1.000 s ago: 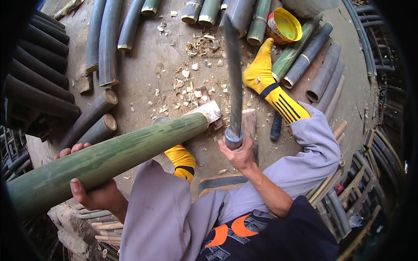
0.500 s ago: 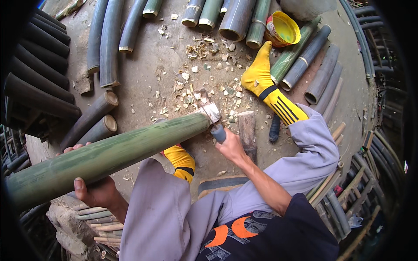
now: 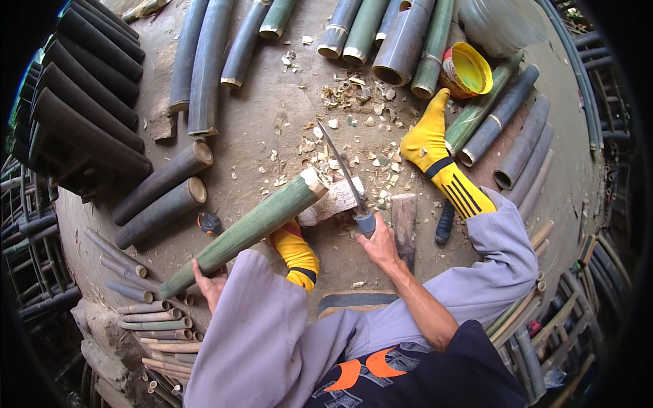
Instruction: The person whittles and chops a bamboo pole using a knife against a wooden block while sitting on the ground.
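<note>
My left hand (image 3: 211, 284) holds the lower left end of a green bamboo tube (image 3: 248, 230), partly behind it. The tube slants up to the right, its pale trimmed end beside a whitish wooden block (image 3: 335, 201). In my right hand (image 3: 379, 243) is a long-bladed knife (image 3: 342, 165), gripped by its grey handle. Its blade points up and left, just right of the tube's trimmed end, apart from it. Pale bamboo chips (image 3: 354, 95) are scattered on the ground beyond the block.
Dark bamboo tubes (image 3: 88, 115) are stacked at left; more cut tubes (image 3: 401, 47) lie at the far side. A yellow tub (image 3: 468, 70) stands beyond my yellow-socked foot (image 3: 427, 139). A dark-handled tool (image 3: 445, 223) lies right of a wooden piece (image 3: 404, 224). Thin poles (image 3: 166, 336) are piled lower left.
The bamboo tube has dropped lower and away from the camera, its near end now fully in view. The knife's blade has turned to point up and left. The whole view has shifted.
</note>
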Motion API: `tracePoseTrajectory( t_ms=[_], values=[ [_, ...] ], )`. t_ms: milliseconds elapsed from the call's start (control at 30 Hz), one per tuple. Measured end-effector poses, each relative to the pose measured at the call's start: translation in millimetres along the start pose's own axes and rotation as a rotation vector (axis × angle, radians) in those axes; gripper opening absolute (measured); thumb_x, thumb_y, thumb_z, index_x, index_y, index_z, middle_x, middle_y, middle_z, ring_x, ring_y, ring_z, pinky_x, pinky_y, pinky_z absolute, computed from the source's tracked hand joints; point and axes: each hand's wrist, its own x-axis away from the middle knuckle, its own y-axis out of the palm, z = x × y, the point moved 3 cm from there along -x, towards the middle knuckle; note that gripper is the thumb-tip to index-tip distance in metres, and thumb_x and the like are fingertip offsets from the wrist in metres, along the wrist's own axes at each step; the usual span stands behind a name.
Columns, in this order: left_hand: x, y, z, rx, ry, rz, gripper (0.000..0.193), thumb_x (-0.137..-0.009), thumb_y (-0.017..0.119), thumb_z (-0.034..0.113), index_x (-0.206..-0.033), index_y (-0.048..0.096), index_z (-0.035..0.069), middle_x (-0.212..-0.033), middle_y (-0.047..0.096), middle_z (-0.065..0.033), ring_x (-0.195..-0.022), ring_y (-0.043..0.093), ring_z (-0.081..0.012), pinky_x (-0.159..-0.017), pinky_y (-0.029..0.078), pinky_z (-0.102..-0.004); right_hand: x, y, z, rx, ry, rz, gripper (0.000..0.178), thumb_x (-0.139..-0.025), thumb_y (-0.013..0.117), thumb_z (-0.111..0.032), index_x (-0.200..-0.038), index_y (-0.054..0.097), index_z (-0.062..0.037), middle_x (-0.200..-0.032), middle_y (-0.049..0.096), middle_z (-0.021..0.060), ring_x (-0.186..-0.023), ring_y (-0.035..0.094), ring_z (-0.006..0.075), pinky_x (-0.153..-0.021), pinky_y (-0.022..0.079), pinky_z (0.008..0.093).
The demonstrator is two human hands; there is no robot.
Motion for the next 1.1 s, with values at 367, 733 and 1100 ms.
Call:
tracePoseTrajectory(
  t_ms=[367,733,1100],
  values=[
    [47.7,98.0,32.8,-1.856,1.259,-0.372,0.063,-0.054,0.076,0.017,-0.110,0.052,0.002,-0.099,0.060,-0.0172,-0.093,0.057,-0.0349,-0.081,0.047,-0.0404,2.3,-5.9,-15.2,-0.104,-0.041,0.020,0.044,-0.078,0.066,-0.022,-0.107,0.041,-0.0021,-0.084,0.063,0.0245,-0.079,0.065,0.0394,-0.067,0.050,0.0449],
    [141.2,228.4,168.4,-0.961,1.253,-0.389,0.036,-0.072,0.066,0.023,-0.098,0.058,-0.001,-0.090,0.059,-0.0112,-0.083,0.058,-0.0248,-0.079,0.047,-0.0353,9.7,-10.8,-21.3,-0.085,-0.024,-0.041,0.039,-0.074,0.062,-0.017,-0.104,0.041,-0.0018,-0.079,0.060,0.0216,-0.072,0.064,0.0373,-0.064,0.047,0.0436],
    [168.8,255.8,86.7,-0.228,0.788,-0.504,0.060,-0.079,0.053,0.034,-0.118,0.043,-0.011,-0.109,0.052,-0.0215,-0.106,0.052,-0.0316,-0.096,0.040,-0.0416,35.7,-39.5,-55.0,-0.172,-0.167,0.037,0.042,-0.080,0.066,-0.018,-0.110,0.043,0.0003,-0.083,0.063,0.0187,-0.076,0.065,0.0307,-0.066,0.051,0.0387]
  ],
)
